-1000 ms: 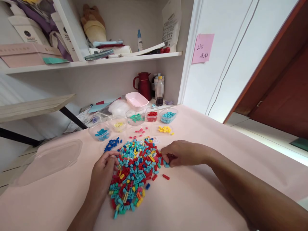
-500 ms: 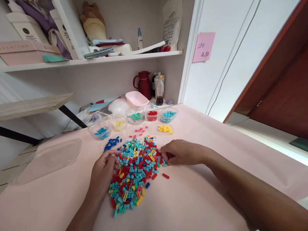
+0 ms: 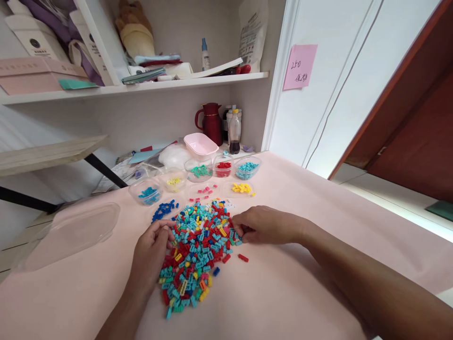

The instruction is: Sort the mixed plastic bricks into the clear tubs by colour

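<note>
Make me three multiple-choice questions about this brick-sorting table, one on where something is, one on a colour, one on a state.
1. Where does the dark blue group of bricks lie?
A. On the table, left of the mixed pile's far end
B. Inside the pink tub
C. On the shelf

2. What colour are the bricks in the middle clear cup of the back row?
A. Yellow
B. Red
C. Dark blue

3. How does the large clear lid lie?
A. Standing on edge
B. Flat on the table, apart from both hands
C. Closed over the pile

Answers: 1 A, the blue bricks sit loose beside the mixed pile. 2 B, red shows through the cup. 3 B, it lies flat left of the left hand.
</note>
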The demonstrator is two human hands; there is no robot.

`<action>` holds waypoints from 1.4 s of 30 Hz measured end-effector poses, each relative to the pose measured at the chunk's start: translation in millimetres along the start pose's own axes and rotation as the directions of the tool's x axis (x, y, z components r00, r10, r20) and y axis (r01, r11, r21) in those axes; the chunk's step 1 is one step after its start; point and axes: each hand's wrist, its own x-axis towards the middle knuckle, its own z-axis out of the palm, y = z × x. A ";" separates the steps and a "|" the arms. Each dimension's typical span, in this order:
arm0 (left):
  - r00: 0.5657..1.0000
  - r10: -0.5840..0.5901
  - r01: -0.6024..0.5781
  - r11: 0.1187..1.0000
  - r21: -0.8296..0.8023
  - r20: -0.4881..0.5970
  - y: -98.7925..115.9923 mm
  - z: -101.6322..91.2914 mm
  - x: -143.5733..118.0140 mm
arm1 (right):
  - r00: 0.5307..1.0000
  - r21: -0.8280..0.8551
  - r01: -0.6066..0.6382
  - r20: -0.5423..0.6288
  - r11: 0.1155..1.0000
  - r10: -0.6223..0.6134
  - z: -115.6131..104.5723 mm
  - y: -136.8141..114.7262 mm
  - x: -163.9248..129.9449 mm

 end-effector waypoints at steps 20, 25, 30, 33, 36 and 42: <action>0.998 0.047 -0.050 0.992 0.113 0.030 4.6 2.4 -4.6 | 1.000 -0.061 -0.005 -0.013 0.998 0.004 -0.9 -7.1 -2.0; 0.998 0.046 -0.055 0.975 0.214 0.044 6.3 3.0 -6.9 | 1.000 -0.072 0.001 -0.016 0.997 -0.002 -0.5 -6.7 -2.4; 0.995 0.083 -0.099 0.933 0.345 0.062 5.5 4.5 -8.8 | 1.000 -0.078 0.008 -0.021 0.997 -0.010 -1.4 -8.7 -2.3; 0.989 0.112 -0.142 0.891 0.430 0.096 4.7 5.7 -10.0 | 1.000 -0.078 0.006 -0.019 0.997 -0.008 -1.1 -8.8 -2.1; 0.987 0.118 -0.158 0.858 0.488 0.113 5.6 6.9 -12.1 | 1.000 -0.076 0.014 -0.023 0.997 -0.016 -0.4 -7.8 -2.0; 0.975 0.173 -0.218 0.841 0.494 0.136 10.1 8.5 -16.7 | 0.999 -0.080 0.029 -0.030 0.996 -0.031 0.9 -5.5 -2.2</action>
